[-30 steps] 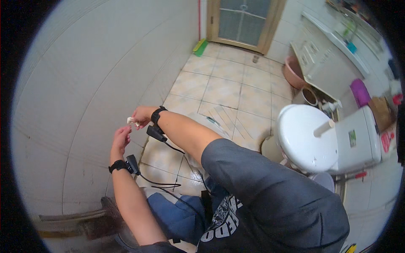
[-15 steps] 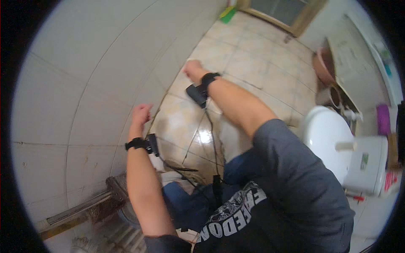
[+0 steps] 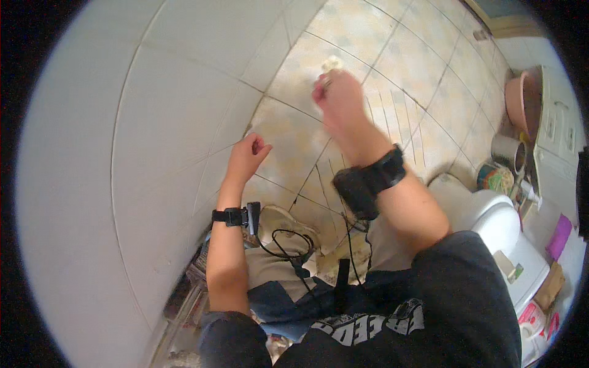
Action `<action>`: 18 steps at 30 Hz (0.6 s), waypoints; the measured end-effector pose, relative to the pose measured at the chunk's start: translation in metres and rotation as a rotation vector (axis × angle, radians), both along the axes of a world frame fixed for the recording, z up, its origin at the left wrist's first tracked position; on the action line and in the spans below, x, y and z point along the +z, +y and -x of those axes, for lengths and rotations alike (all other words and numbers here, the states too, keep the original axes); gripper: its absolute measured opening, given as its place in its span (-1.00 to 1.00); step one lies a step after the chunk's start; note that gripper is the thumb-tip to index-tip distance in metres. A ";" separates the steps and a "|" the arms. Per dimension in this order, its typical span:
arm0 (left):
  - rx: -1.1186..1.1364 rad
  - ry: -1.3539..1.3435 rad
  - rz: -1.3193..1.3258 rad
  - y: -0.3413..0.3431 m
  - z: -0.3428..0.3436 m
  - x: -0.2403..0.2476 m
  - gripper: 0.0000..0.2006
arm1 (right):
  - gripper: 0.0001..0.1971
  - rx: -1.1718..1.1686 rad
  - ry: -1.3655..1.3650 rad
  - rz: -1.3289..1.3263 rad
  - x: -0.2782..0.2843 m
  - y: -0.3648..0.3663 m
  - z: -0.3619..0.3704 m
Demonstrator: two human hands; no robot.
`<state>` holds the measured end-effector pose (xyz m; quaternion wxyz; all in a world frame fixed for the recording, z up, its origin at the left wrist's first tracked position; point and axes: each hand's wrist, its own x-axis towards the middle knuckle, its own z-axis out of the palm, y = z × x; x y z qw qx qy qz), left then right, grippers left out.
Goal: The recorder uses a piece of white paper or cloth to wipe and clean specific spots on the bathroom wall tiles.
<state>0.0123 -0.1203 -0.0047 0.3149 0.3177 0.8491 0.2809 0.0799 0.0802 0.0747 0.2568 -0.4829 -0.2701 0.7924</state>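
Two hands raised: right hand (image 3: 339,101) grip pinched on small pale object (image 3: 332,64), blurred; left hand (image 3: 248,156) loosely curled, holding nothing.

open tiled floor (image 3: 392,67) ahead and to the right of the raised right hand (image 3: 340,101), free to pass there. white tiled wall (image 3: 147,122) closes the whole left side; left hand (image 3: 248,156) sits just beside it, little room that way. toilet (image 3: 491,218) blocks low right, near the right forearm. pink basin (image 3: 521,101), metal pot (image 3: 508,152) and round tin (image 3: 494,178) crowd the right edge by a white cabinet (image 3: 555,141). black cables (image 3: 294,248) hang between the forearms over the knees, snag risk.
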 end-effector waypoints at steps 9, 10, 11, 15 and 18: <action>0.093 0.158 0.034 0.039 0.009 0.085 -0.82 | -0.86 -0.030 -0.118 0.401 -0.011 -0.039 -0.007; 0.076 0.155 0.046 0.045 0.009 0.096 -0.82 | -0.86 -0.046 -0.119 0.414 -0.005 -0.033 -0.015; 0.077 0.118 0.046 0.047 0.014 0.113 -0.83 | -0.85 -0.077 -0.033 0.488 0.001 -0.029 -0.022; 0.178 -0.142 -0.052 0.065 0.006 0.147 -0.88 | -0.79 -0.202 0.099 0.574 0.042 -0.020 -0.059; 0.136 -0.398 -0.149 0.104 -0.028 0.153 -0.91 | -0.75 -0.103 0.107 0.471 0.060 -0.008 -0.082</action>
